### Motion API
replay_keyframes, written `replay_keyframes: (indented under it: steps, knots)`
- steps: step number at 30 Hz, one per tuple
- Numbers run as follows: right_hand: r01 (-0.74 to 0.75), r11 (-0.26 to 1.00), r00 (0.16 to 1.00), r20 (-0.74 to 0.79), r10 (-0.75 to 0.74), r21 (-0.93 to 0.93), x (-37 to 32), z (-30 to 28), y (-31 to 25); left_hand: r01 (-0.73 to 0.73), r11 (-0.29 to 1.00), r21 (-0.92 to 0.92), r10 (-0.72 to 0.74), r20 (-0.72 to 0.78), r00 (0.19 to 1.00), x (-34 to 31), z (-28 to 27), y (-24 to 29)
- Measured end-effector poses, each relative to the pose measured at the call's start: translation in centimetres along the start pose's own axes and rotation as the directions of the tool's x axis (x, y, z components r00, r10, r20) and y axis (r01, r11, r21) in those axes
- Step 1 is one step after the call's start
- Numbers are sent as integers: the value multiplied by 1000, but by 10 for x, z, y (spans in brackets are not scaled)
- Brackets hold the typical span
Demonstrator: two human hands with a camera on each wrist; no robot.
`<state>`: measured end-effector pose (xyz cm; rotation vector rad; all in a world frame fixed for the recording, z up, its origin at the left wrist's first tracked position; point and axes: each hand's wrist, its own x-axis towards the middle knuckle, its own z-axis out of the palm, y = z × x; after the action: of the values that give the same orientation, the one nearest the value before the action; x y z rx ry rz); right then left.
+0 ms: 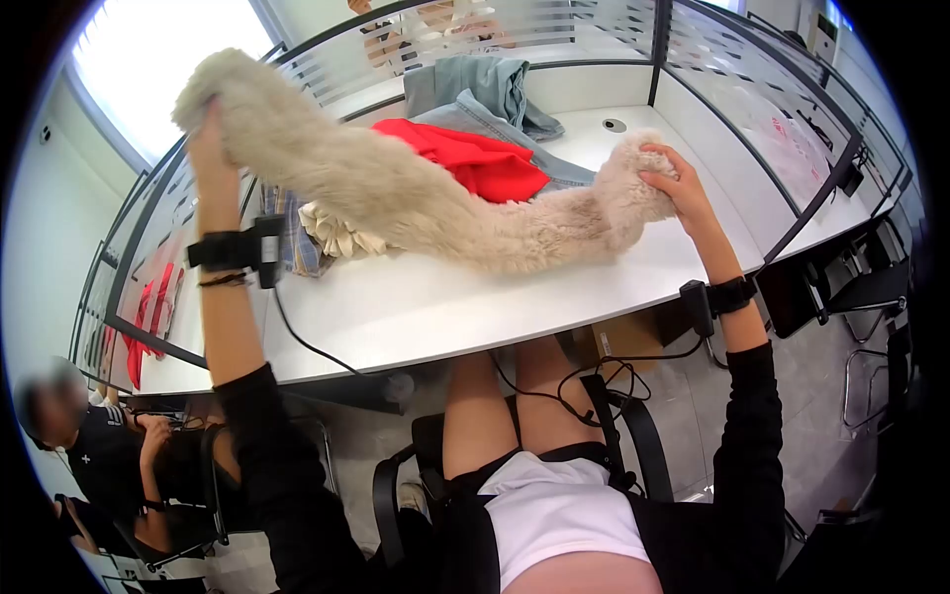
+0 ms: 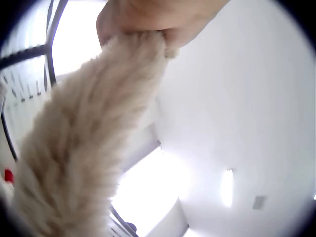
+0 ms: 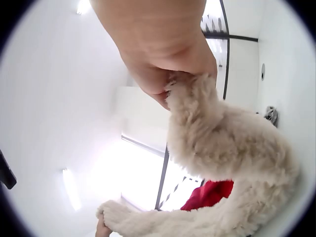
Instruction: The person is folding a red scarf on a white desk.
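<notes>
Left grip (image 1: 210, 134) raised, fingers closed on one end of a cream fur (image 1: 426, 203), possibly a scarf, right grip (image 1: 673, 188) pinching the other end, middle sagging onto bench (image 1: 445, 307), red cloth (image 1: 475, 158) behind.

We get bright daylight from the blown-out window (image 1: 148, 69); fisheye edges go dark, and the furry scarf (image 2: 84, 148) blurs close up.

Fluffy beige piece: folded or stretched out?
Stretched out: the fluffy piece hangs between left hand, held high, and right hand, middle sagging onto the white desk.
</notes>
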<state>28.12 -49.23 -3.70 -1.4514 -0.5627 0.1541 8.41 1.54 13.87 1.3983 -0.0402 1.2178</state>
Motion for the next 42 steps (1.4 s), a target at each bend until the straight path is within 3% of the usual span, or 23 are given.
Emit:
replay_keyframes:
  steps: [3,6,7,9,10,11,12,13,15,17,21,22,25,26,29,32,34,35,37,38,41,42]
  knots:
    - [-45,986,995,96,30,158,4,21,-17,-116,983,143,125,-55,991,19,-66,42]
    - [9,971,990,136,-43,240,-1,48,-42,-137,974,183,183,-266,947,2,-34,97]
    - [44,964,985,147,-85,261,-2,53,-45,-138,934,331,220,-225,949,-7,-23,100]
    - [-10,994,981,192,-12,113,-5,58,-27,-138,787,601,263,-126,957,-27,6,100]
    - [-50,998,977,211,42,37,-9,60,-6,-218,788,576,261,8,965,-42,16,81]
    - [-89,995,970,225,97,-43,-12,62,16,-249,559,791,187,173,967,-62,25,60]
    - [-149,988,956,249,152,-35,-16,66,37,-349,278,895,106,332,937,-82,34,38]
    - [-211,977,938,273,211,-30,-21,68,55,-411,301,860,69,410,909,-113,55,12]
    - [-363,929,891,318,325,68,-32,71,67,-361,683,635,58,446,893,-196,115,-49]
    - [-467,857,866,309,394,216,-42,75,63,-316,774,549,-3,501,865,-262,149,-86]
    - [-535,840,834,220,506,92,-46,62,71,-314,745,589,-141,599,788,-340,184,-113]
    - [-553,829,809,189,557,-78,-48,61,54,-320,736,597,-157,610,777,-347,192,-115]
    - [-388,915,912,95,398,-110,-55,64,63,-361,740,567,-45,578,815,-354,206,-112]
    - [-402,909,910,58,409,-109,-55,64,61,-354,751,557,-54,586,808,-352,210,-111]
    - [-330,883,925,75,373,-334,-44,44,71,-539,571,619,7,653,757,-349,217,-126]
    - [-241,911,955,86,284,-334,-47,49,54,-443,718,538,-12,645,764,-351,222,-121]
    - [-262,920,949,97,301,-291,-46,48,60,-458,746,484,-13,698,716,-346,207,-118]
    - [-254,900,951,77,298,-354,-47,45,68,-461,762,455,-12,721,693,-343,196,-115]
    - [-236,847,957,39,289,-476,-49,40,78,-395,735,551,-121,680,723,-321,164,-90]
    - [-351,826,918,12,397,-442,-48,39,76,-357,715,602,-110,601,792,-312,142,-87]
    - [-343,858,937,-68,344,-381,-51,44,77,-323,485,813,1,369,929,-288,50,-104]
    - [-358,862,931,-70,358,-358,-50,44,76,-123,512,850,-105,204,973,-282,25,-101]
